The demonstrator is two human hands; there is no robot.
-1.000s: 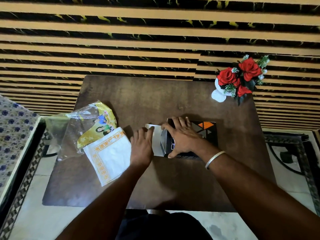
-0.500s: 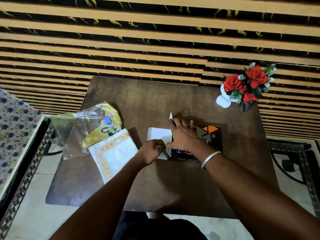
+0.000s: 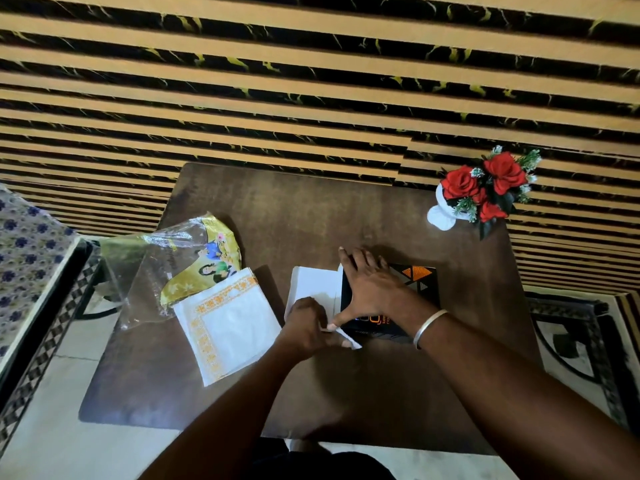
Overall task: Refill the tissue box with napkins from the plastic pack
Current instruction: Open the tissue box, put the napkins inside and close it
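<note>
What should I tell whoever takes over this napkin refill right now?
Left hand: curled at the tissue box's open end, fingers pinching a white flap.
Right hand: flat on the black tissue box, holding it down.
A white stack sticks out of the open end.
More napkins lie on the table beside the opened plastic pack.
Done: pack opened, napkins out.
Left: push the stack in, close the flaps.

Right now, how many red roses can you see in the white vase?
3: one at the left, one upper right, one lower down. More may be hidden behind them.

Tissue box mostly under right hand
</note>
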